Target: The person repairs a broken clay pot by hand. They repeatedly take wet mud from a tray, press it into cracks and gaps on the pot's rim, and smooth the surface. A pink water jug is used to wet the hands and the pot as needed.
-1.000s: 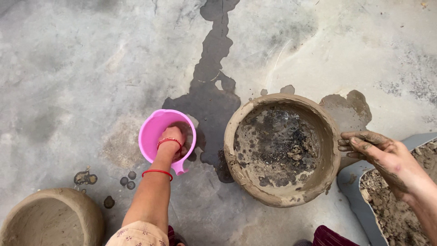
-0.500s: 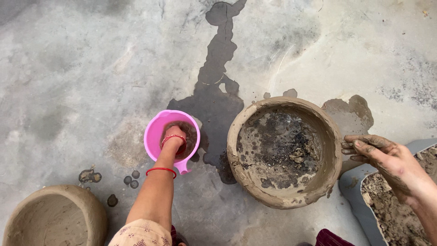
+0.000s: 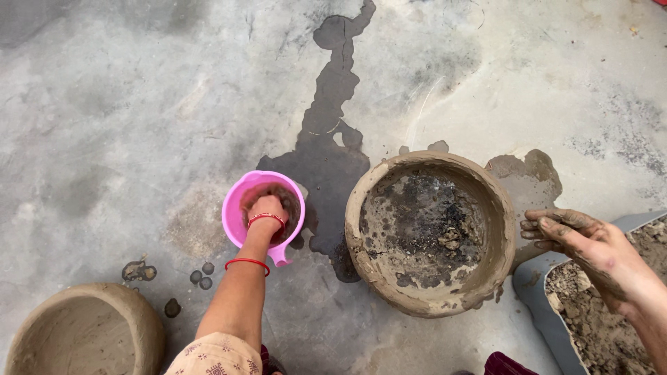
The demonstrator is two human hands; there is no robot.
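Observation:
My left hand is dipped into a small pink plastic cup of muddy water on the concrete floor; its fingers are hidden inside, and red bangles circle the wrist. A large round clay bowl, wet and rough, with dark residue on its bottom, sits to the right of the cup. My right hand, coated in mud, hovers just right of the bowl's rim with fingers stretched out, holding nothing.
A grey tray holding crumbly soil lies at the lower right. Another clay bowl sits at the lower left. A dark wet streak runs across the concrete floor from the top toward the cup.
The view has shifted slightly. My left hand stays in the pink cup and my right hand stays beside the bowl's rim.

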